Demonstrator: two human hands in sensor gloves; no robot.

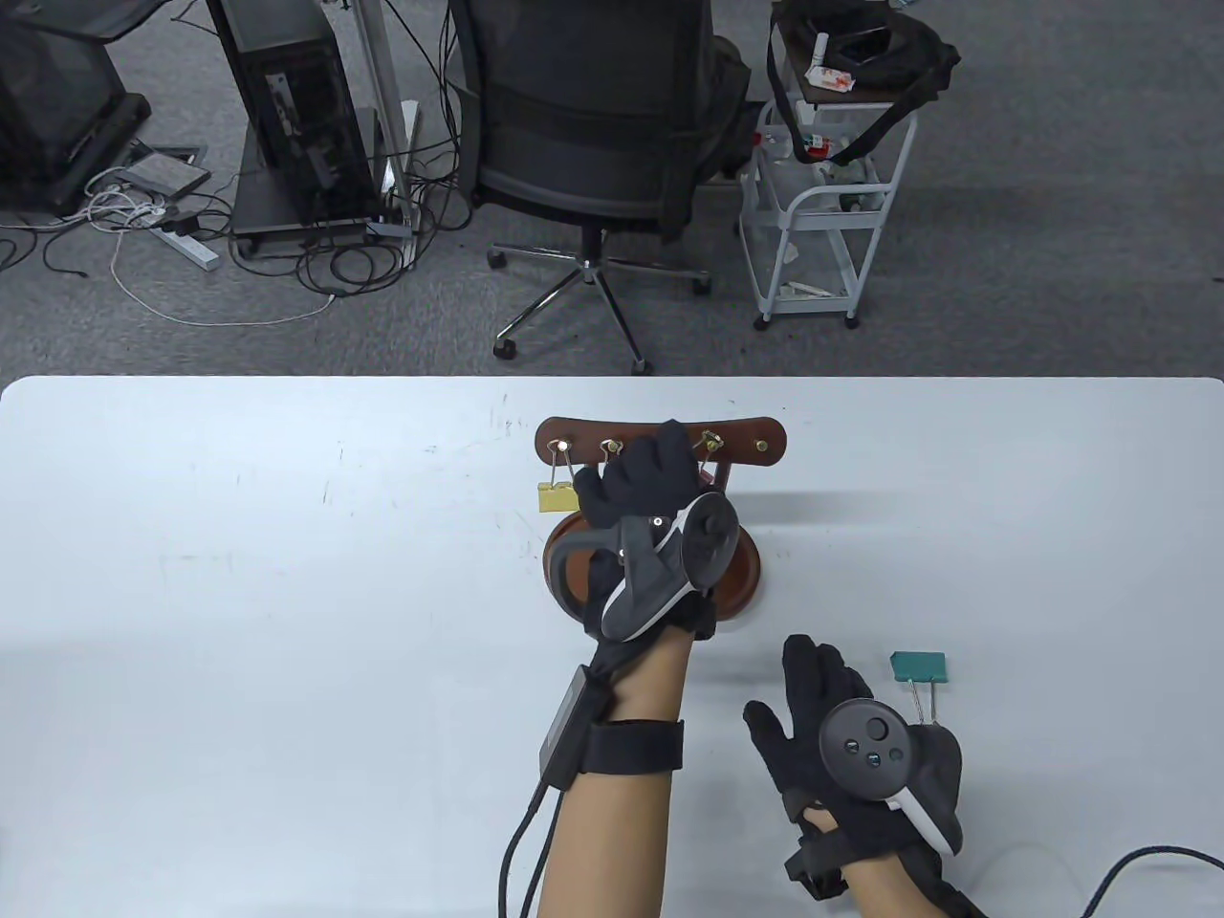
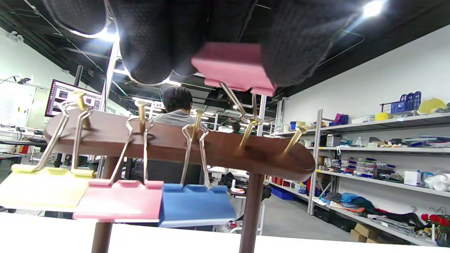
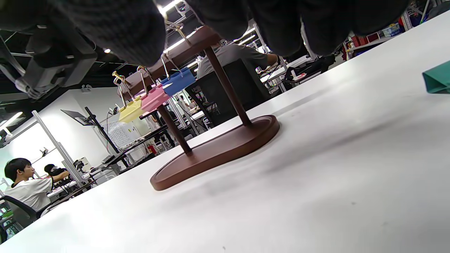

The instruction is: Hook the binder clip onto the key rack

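A dark wooden key rack (image 1: 765,445) with brass hooks stands mid-table; it also shows in the left wrist view (image 2: 225,149) and the right wrist view (image 3: 218,147). Yellow (image 2: 38,188), pink (image 2: 121,200) and blue (image 2: 197,203) binder clips hang from its first three hooks. My left hand (image 1: 641,483) pinches a second pink binder clip (image 2: 233,66) above the rack, its wire loops at the fourth hook (image 2: 248,135). My right hand (image 1: 822,708) lies open and empty on the table, beside a teal binder clip (image 1: 918,667), which shows at the edge of the right wrist view (image 3: 437,80).
The rack's round base (image 1: 741,574) sits under my left wrist. The table's far edge (image 1: 612,379) lies just behind the rack. A cable (image 1: 1147,861) trails from my right wrist at the lower right.
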